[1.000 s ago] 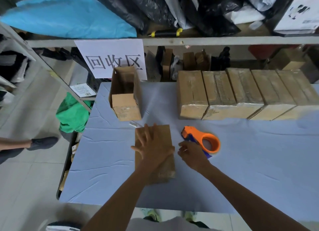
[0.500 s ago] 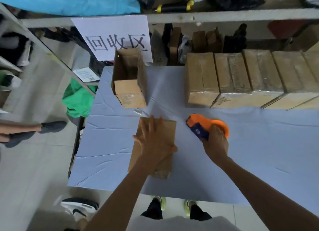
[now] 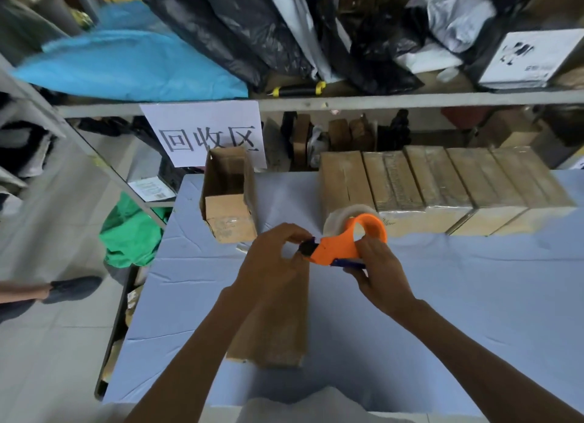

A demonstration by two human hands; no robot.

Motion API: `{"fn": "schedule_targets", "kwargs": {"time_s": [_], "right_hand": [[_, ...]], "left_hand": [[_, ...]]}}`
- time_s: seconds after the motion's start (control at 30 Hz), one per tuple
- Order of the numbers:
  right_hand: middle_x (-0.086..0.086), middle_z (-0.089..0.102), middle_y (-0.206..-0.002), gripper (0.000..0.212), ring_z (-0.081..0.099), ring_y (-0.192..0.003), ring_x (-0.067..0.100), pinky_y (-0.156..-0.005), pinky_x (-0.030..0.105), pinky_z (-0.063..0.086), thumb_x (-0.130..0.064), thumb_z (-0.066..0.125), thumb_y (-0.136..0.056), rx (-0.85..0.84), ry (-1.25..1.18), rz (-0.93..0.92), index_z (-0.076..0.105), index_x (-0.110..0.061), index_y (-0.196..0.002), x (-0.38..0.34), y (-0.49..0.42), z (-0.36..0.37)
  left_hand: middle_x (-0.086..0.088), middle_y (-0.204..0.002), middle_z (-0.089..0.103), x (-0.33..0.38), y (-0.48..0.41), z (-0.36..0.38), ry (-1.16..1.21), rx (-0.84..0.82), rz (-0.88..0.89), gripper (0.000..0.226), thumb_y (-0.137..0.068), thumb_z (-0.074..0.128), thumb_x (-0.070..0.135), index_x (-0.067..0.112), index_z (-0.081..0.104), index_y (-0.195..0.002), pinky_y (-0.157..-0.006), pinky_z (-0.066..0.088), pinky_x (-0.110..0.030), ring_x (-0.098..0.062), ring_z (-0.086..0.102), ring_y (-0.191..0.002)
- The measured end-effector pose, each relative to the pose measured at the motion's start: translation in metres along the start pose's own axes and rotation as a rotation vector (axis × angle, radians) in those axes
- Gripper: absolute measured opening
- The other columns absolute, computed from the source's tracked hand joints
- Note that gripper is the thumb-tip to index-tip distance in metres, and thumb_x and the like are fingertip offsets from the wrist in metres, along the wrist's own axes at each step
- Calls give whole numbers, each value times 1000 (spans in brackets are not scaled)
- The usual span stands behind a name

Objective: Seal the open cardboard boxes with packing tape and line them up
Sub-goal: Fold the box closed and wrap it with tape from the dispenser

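The person's left forearm crosses over the cardboard box (image 3: pixel 278 324) lying flat on the blue table cloth (image 3: pixel 474 296), so its near left part is hidden and only the plain brown top and right edge show. The left hand (image 3: pixel 271 261) is curled, its thumb and forefinger pinching at the dark front end of the orange tape dispenser (image 3: pixel 344 242); whether tape is caught between the fingertips is too small to tell. The right hand (image 3: pixel 379 271) grips the dispenser from below and behind, fingers wrapped round its smooth plastic body, covering most of a blue part underneath. A clear tape roll (image 3: pixel 341 215) sits in the dispenser's round loop, glossy and pale.

Behind, an open cardboard box (image 3: pixel 229 195) stands on the cloth with its flaps up; its inside is in shadow. To the right, a row of sealed boxes (image 3: pixel 442 188) stands side by side, touching, their tops shiny with tape; the last one runs toward the frame edge. A white paper sign (image 3: pixel 208 131) with black characters hangs from the metal shelf (image 3: pixel 410 99), its lower corner hidden by the open box. Black and blue plastic bags on the shelf are blurred.
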State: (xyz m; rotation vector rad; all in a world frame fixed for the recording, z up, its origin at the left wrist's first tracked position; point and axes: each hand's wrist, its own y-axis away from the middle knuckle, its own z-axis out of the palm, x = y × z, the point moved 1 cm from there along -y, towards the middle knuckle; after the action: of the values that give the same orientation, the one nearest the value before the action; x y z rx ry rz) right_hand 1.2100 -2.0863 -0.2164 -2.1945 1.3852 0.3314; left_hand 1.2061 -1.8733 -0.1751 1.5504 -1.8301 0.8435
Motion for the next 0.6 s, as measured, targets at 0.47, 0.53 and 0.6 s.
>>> {"fn": "schedule_targets", "kwargs": {"time_s": [0.47, 0.53, 0.6], "right_hand": [[0, 65, -104, 69, 61, -90, 16, -72, 19, 49, -12, 77, -69, -255, -198, 61, 42, -16, -128, -1, -18, -23], [-10, 63, -103, 63, 61, -96, 14, -72, 12, 47, -14, 78, -70, -327, -319, 138, 44, -25, -122, 0, -22, -24], [-13, 60, -109, 62, 60, -103, 14, -77, 17, 51, -24, 79, -71, -368, -426, 166, 43, -30, -121, -2, -23, -24]], "left_hand": [[1, -78, 67, -3, -14, -6, 7, 79, 6, 9, -88, 64, 10, 10, 69, -80, -71, 44, -5, -6, 60, -71], [3, -78, 65, -2, -14, -3, 9, 127, -70, 11, -89, 62, 8, 10, 66, -79, -71, 44, -8, -6, 59, -73], [-9, -86, 67, -4, -18, -3, 5, 120, -130, 8, -88, 62, 6, 2, 67, -83, -77, 48, -20, -14, 61, -78]]}}
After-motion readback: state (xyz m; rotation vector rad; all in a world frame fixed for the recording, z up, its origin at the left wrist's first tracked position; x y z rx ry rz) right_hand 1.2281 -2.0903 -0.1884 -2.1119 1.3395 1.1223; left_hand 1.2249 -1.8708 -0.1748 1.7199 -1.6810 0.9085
